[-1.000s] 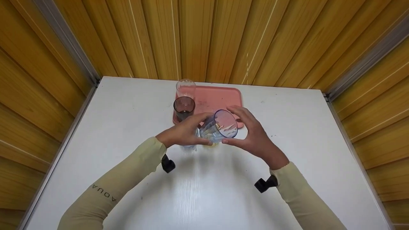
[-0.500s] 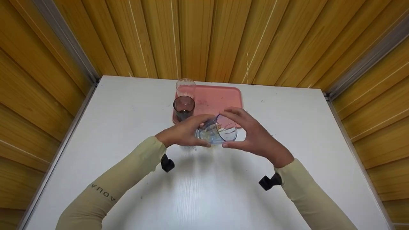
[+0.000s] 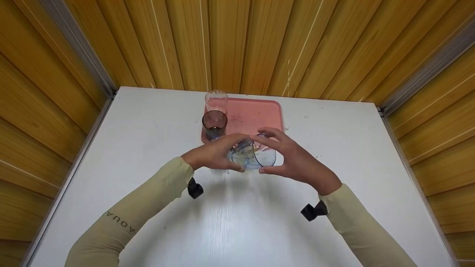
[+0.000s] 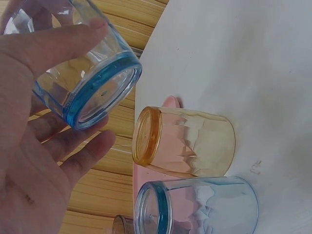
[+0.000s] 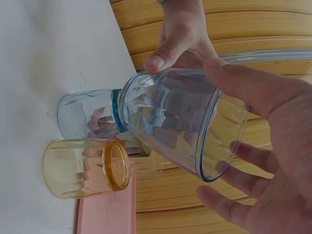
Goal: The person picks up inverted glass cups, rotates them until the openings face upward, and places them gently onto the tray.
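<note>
A clear blue-tinted drinking glass (image 5: 170,112) is held above the table, lying nearly sideways, its rim towards my right hand. My left hand (image 3: 217,152) grips its lower body, thumb across the near side; the thick blue base (image 4: 105,90) shows in the left wrist view. Around the rim end curves my right hand (image 3: 297,159), with thumb and fingers on opposite sides. Below, an amber glass (image 4: 209,144) and a second blue glass (image 4: 226,204) stand upside down on the table side by side. In the head view the hands and held glass mostly hide these two.
A pink tray (image 3: 256,113) lies at the back of the white table (image 3: 334,133). A dark smoky glass (image 3: 214,124) and a clear glass (image 3: 216,101) stand upright along its left side. Wood-patterned panels (image 3: 226,44) rise behind the table.
The held glass has turned, so its rim faces more to the right and less upwards. My right hand has shifted around the rim, its fingers moving left over the top. My left hand barely moves.
</note>
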